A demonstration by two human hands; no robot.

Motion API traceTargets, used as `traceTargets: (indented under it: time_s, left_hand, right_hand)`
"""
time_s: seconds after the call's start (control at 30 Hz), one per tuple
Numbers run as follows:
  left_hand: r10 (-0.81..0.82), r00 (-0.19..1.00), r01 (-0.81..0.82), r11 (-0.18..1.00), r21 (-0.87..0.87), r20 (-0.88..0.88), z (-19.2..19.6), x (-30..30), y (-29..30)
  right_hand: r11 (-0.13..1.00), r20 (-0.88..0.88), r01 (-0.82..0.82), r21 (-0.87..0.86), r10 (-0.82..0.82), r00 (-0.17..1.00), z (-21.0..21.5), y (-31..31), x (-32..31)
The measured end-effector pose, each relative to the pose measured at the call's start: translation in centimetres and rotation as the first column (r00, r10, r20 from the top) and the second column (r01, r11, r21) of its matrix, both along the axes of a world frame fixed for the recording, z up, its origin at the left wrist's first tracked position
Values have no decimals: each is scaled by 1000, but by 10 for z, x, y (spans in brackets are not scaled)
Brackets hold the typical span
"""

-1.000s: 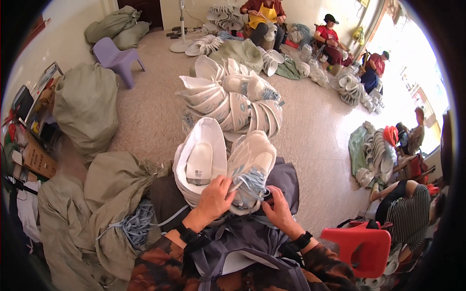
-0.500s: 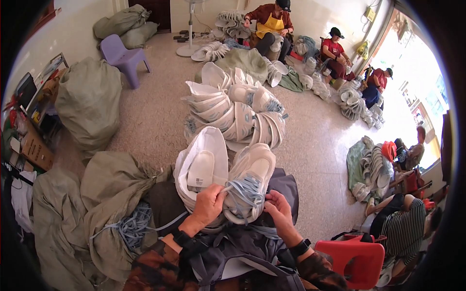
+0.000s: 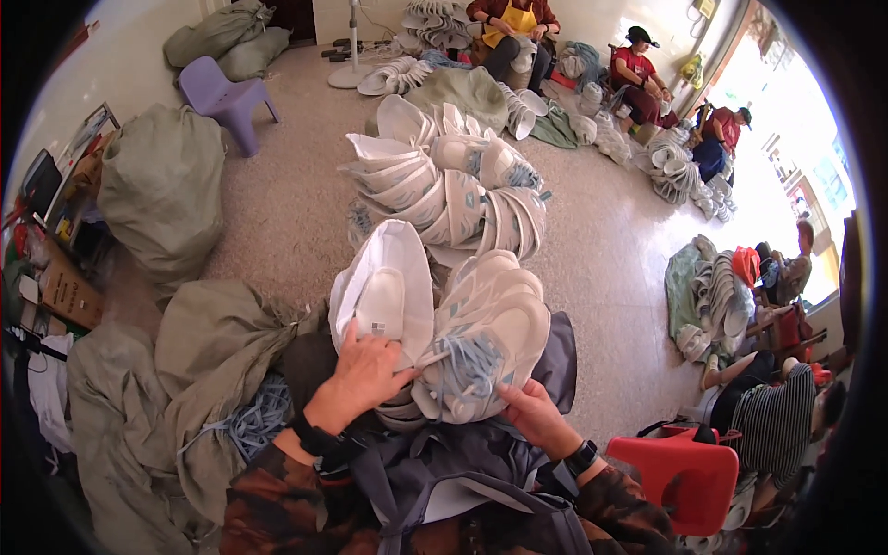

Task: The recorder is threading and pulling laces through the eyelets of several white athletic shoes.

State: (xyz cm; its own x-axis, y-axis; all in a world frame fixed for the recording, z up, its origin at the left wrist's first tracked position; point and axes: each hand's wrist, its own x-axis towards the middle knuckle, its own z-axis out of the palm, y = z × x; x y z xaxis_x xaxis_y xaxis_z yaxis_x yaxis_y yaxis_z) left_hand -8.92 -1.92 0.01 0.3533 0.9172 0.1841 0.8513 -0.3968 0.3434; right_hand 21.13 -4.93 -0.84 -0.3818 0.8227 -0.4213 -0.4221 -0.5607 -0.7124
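Note:
In front of me, over my lap, two nested stacks of pale shoe uppers sit side by side. My left hand (image 3: 363, 372) rests at the near rim of the left, unlaced white upper (image 3: 381, 268); its fingers reach apart over the opening, thumb out toward the other stack. A light label patch shows inside that upper. On the right, a shoe upper (image 3: 467, 365) with loose light-blue laces (image 3: 470, 363) lies on top of others fanned out behind it. My right hand (image 3: 536, 413) pinches its right edge between thumb and fingers.
Beyond stands a large pile of nested uppers (image 3: 453, 190). Olive sacks (image 3: 162, 194) line the left, with a bundle of blue laces (image 3: 257, 421) near my left arm. A purple chair (image 3: 222, 97) is at far left, a red chair (image 3: 680, 472) at near right. Several people sit along the right.
My left hand has let go of the blue laces and moved left onto the unlaced upper. The right stack now spreads wider, with more uppers showing behind the laced one.

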Motion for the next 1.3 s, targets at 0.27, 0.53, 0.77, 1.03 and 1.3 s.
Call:
traceTargets:
  time_s: [0.27, 0.53, 0.77, 1.03, 1.3]
  left_hand:
    - [-295, 930, 262, 950, -167, -220, -34, 14, -32]
    - [-277, 954, 259, 954, -152, -116, -43, 46, -74]
    - [-556, 826, 558, 782, 277, -93, 29, 51, -66]
    - [-76, 997, 78, 994, 73, -23, 9, -18, -48]
    - [49, 997, -44, 997, 67, -68, 37, 36, -38]
  right_hand:
    - [980, 56, 9, 199, -21, 998, 74, 71, -23]
    - [263, 596, -583, 768, 38, 802, 49, 46, -93]
    - [224, 747, -716, 661, -282, 602, 45, 39, -84]
    - [339, 750, -680, 650, -431, 502, 18, 7, -23]
    - [701, 718, -427, 572, -176, 673, 4, -22, 6]
